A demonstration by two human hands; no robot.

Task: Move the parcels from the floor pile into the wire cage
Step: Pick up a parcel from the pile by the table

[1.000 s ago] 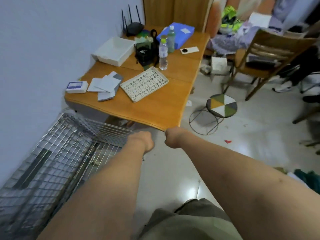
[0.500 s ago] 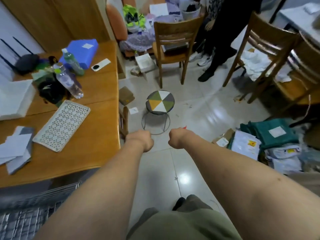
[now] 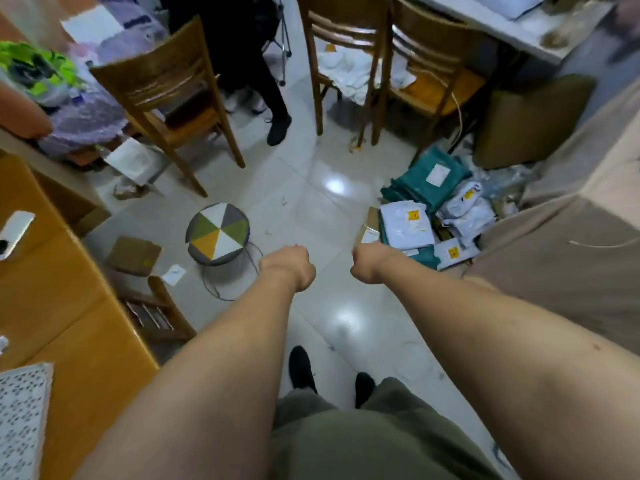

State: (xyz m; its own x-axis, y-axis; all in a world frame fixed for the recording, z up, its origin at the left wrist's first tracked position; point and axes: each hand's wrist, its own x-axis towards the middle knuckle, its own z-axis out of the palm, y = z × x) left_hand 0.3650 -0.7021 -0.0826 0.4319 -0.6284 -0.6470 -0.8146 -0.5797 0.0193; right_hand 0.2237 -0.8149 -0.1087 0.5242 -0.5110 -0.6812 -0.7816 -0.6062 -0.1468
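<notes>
Left hand (image 3: 289, 268): curled into a fist, empty, forearm stretched forward.
Right hand (image 3: 369, 263): likewise fisted, empty, level with the left, a gap between them.
Forearms: bare, converging.

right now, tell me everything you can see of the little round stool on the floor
The stool stands upright on the pale tiled floor. Its round padded seat looks like fabric, in wedges of grey, white, green and yellow, with a dark rim, on a thin dark wire frame. Nothing rests on it; a wooden chair stands behind.
</notes>
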